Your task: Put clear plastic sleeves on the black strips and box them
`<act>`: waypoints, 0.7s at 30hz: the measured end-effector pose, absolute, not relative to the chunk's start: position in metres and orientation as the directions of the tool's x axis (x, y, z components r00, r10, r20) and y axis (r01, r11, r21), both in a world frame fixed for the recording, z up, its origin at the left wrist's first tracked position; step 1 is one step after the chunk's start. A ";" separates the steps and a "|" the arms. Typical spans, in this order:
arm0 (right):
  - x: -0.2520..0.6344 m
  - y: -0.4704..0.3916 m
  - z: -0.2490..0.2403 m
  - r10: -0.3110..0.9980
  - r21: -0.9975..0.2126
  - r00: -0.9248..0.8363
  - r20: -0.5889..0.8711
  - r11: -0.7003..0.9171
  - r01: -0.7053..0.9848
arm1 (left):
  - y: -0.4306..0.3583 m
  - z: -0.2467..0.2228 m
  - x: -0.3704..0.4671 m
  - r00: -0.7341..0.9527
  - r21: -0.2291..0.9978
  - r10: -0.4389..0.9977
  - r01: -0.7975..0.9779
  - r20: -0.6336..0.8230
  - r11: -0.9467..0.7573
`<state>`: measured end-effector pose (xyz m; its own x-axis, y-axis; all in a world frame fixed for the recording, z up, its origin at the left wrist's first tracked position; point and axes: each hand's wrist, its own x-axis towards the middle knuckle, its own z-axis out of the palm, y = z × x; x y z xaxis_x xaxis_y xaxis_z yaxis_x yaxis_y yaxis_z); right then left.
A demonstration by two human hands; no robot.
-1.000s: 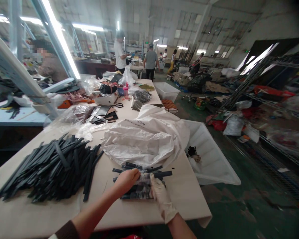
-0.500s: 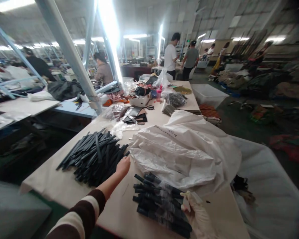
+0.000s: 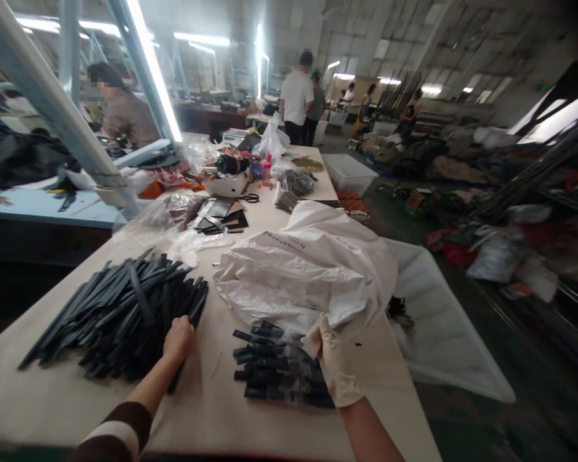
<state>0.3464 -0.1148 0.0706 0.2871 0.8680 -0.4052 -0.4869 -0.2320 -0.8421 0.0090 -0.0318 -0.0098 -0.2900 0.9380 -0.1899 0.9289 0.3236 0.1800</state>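
On the left of the table lies a loose pile of dark flat strips [image 3: 120, 314]. My bare left hand [image 3: 179, 339] is closed at the pile's right edge around a dark strip [image 3: 172, 385], whose lower end shows beneath the hand. Several bundles of dark strips [image 3: 255, 375], banded with clear film, lie side by side in front of me. My right hand [image 3: 336, 366], in a pale glove, is just over the bundles' right part. Its fingers pinch a small whitish piece [image 3: 312, 340], whose kind I cannot make out.
A large white sack [image 3: 289, 276] with handwriting spreads behind the bundles. Farther back are scissors [image 3: 252, 198], flat dark pieces [image 3: 231, 221] and plastic bags [image 3: 272, 138]. A translucent bin [image 3: 443, 321] stands by the table's right edge. Several people are in the background.
The view has swung right. My left hand has come down along the pile's right edge, with a strip end showing below it. My right hand has lifted toward the sack side of the bundles.
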 end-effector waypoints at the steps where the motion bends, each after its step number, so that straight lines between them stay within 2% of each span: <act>1: 0.343 -0.117 0.075 0.872 -0.809 0.250 -0.420 -0.236 -0.538 | -0.035 -0.004 0.009 -0.276 0.218 0.945 0.925 -0.173 0.310; 4: 0.332 -0.126 0.094 0.916 -0.698 0.021 -0.400 -0.290 -0.655 | -0.052 0.022 0.024 -0.202 0.347 0.971 0.908 -0.128 0.235; 6: 0.324 -0.132 0.105 0.934 -0.699 -0.084 -0.346 -0.317 -0.641 | -0.071 0.048 0.043 -0.107 0.495 0.984 0.854 -0.140 0.163; 8: 0.317 -0.136 0.111 0.943 -0.725 -0.069 -0.327 -0.297 -0.622 | -0.094 0.080 0.064 0.063 0.764 0.979 0.635 -0.196 0.112; 9: 0.314 -0.138 0.112 0.944 -0.732 -0.016 -0.330 -0.267 -0.627 | -0.106 0.097 0.072 0.125 0.824 0.967 0.554 -0.222 0.117; 12: 0.309 -0.142 0.116 0.931 -0.748 0.159 -0.327 -0.152 -0.646 | -0.139 0.139 0.082 0.264 0.894 0.918 0.414 -0.297 0.170; 15: 0.305 -0.147 0.121 0.951 -0.808 0.211 -0.224 -0.060 -0.586 | -0.156 0.160 0.083 0.303 0.900 0.891 0.382 -0.338 0.211; 21: 0.281 -0.166 0.128 0.968 -0.967 0.243 -0.071 -0.007 -0.256 | -0.147 0.159 0.127 0.348 0.957 0.917 0.275 -0.193 0.096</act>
<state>0.2814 -0.1660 0.1277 0.2426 0.9675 -0.0708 -0.2557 -0.0066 -0.9667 0.1267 -0.1468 0.1592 0.3483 0.9174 -0.1926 0.2752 0.0964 0.9566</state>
